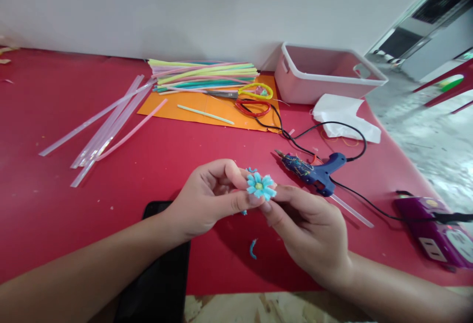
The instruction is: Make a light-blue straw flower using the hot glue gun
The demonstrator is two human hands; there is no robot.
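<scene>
A small blue pipe-cleaner flower (261,186) with a yellowish centre is pinched between my two hands, above the red table. My left hand (218,195) grips it from the left with thumb and forefinger. From the right, my right hand (314,229) holds its edge between thumb and fingertips. Below the hands a short bent piece of blue pipe cleaner (253,249) lies on the table. More blue bits show just behind the fingers, partly hidden. Right of the flower, a dark blue glue gun (314,170) lies on its side, covered in stray strands.
Glue sticks (111,126) lie at left. Behind are bundled pipe cleaners (203,74) and scissors (236,95) on an orange sheet (170,111). A pink bin (328,86), white cloth (343,118) and purple power strip (432,229) stand right. A black phone-like slab (162,269) lies under my left forearm.
</scene>
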